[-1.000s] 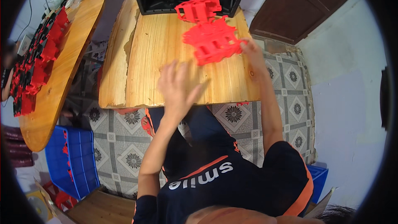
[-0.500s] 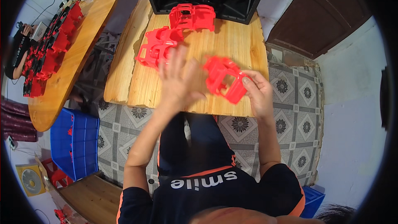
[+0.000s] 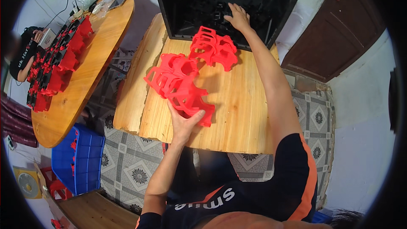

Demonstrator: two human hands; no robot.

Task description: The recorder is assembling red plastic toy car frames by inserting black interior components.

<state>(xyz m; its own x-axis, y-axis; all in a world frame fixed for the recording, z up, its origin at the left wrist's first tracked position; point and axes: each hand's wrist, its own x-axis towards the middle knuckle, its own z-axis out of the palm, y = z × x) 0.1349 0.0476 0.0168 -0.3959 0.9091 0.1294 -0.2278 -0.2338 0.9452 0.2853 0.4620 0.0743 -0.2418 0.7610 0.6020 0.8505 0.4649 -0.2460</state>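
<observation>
My left hand (image 3: 183,124) grips the near end of a red plastic frame part (image 3: 191,101) lying on the wooden table (image 3: 237,114). Two more red frame parts lie beyond it, one (image 3: 169,73) just to the left and one (image 3: 213,51) near the table's far edge. My right hand (image 3: 238,16) reaches far forward into a large black crate (image 3: 169,4) at the back of the table, fingers spread over black parts inside; whether it holds anything is hidden.
A second, oval wooden table (image 3: 99,46) at the left carries rows of red and black parts (image 3: 57,61), with another person (image 3: 23,55) at its far end. A blue crate (image 3: 78,159) stands on the tiled floor below. A dark wooden door (image 3: 339,34) is at right.
My right hand has let go of the red part and stretched forward into the black crate. My left hand now holds the nearest red part at the table's front.
</observation>
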